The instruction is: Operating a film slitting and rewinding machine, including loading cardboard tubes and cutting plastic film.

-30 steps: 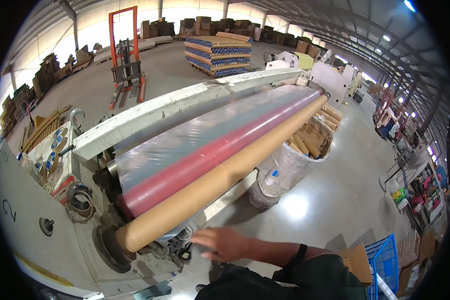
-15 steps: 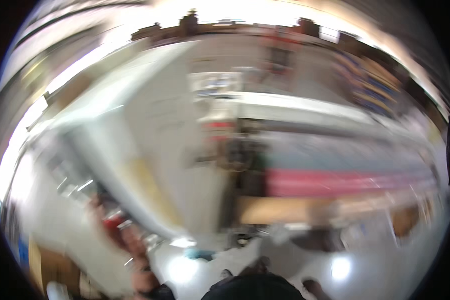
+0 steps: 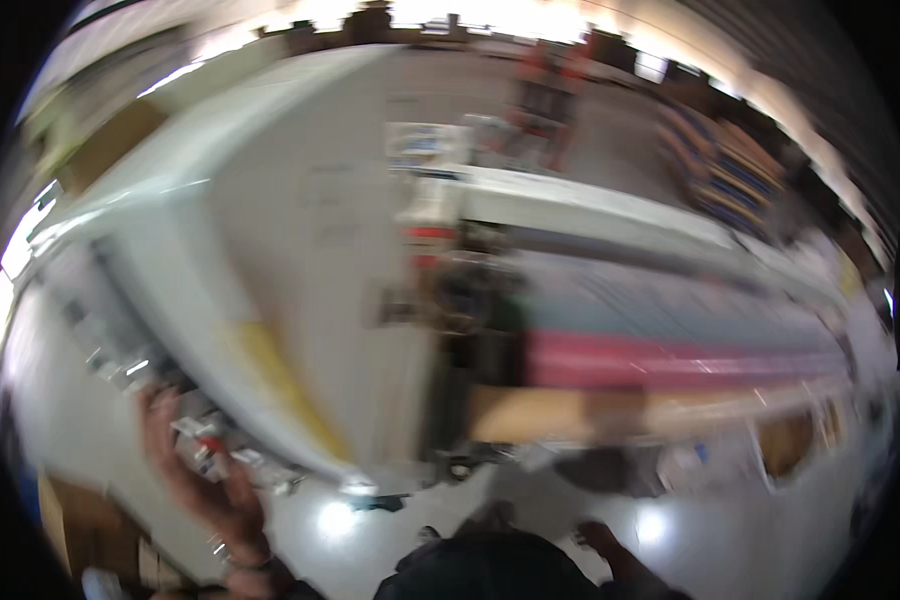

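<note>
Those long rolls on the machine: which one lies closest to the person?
The tan cardboard-coloured roll. It runs lowest in the picture, nearest the person's body, with the pink roll just beyond it and the greyish roll farther still.

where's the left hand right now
In the blurred head view, the left hand is raised at the lower left, against the side of the white machine, near what look like small controls; the pink roll lies far to its right.
</note>
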A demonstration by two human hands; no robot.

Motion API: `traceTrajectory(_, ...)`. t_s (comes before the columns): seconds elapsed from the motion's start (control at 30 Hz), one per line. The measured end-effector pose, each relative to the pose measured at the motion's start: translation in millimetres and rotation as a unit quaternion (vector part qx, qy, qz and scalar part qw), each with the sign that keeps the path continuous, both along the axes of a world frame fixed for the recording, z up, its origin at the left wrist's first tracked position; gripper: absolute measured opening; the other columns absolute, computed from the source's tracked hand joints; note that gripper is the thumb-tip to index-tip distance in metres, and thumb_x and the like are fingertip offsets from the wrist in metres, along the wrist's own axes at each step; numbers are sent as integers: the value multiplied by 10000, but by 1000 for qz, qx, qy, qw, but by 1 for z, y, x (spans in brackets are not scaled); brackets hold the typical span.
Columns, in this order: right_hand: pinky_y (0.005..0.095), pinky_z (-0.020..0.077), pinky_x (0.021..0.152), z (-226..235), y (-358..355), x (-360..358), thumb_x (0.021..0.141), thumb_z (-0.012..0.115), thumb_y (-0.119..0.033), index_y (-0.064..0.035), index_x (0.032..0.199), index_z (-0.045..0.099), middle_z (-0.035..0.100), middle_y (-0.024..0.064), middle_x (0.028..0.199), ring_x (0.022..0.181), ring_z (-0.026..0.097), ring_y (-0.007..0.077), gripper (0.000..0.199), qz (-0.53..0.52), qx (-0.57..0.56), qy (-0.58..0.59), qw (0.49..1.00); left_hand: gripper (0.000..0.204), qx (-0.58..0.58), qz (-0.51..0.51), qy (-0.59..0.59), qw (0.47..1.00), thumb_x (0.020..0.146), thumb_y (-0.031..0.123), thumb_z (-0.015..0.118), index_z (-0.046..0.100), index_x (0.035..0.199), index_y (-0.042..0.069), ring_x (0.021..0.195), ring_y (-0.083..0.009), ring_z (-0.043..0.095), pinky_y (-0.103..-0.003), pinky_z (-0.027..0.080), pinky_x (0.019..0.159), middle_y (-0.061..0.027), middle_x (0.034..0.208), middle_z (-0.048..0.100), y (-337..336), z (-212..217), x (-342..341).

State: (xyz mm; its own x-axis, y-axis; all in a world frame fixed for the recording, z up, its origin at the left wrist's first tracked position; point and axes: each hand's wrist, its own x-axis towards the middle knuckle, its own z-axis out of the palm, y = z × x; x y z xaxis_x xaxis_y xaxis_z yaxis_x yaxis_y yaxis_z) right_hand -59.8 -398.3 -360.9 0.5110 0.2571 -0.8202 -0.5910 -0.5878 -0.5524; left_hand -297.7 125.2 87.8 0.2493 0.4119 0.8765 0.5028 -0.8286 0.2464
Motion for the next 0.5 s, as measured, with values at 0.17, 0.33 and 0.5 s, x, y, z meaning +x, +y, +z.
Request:
traceTrajectory(0.17,364,515,708,90,79,-8,925,508,-304,-70,1025,592,634,135,967,845,638,270,268,237,-3,-200,951,481,20,19,1,1000,930,67,504,364,1381,-23,1285,-309,406,-424,323,1069,-175,1423,391,-6,11,-17)
traceTrajectory(0.33,386,520,751,98,21,-79,927,504,-294,-69,1053,593,624,135,1033,835,649,256,273,192,-28,-212,958,454,120,-108,-77,984,904,151,603,420,1272,-42,907,-284,596,-398,478,911,-209,1134,555,-10,13,15)
traceTrajectory(0.5,363,534,743,71,-52,-156,933,505,-272,-63,1072,625,632,124,1063,739,676,241,278,147,-109,-93,979,519,40,-130,-95,986,927,89,498,320,1402,-20,1345,-317,334,-456,250,1117,-179,1452,355,0,-9,-10)
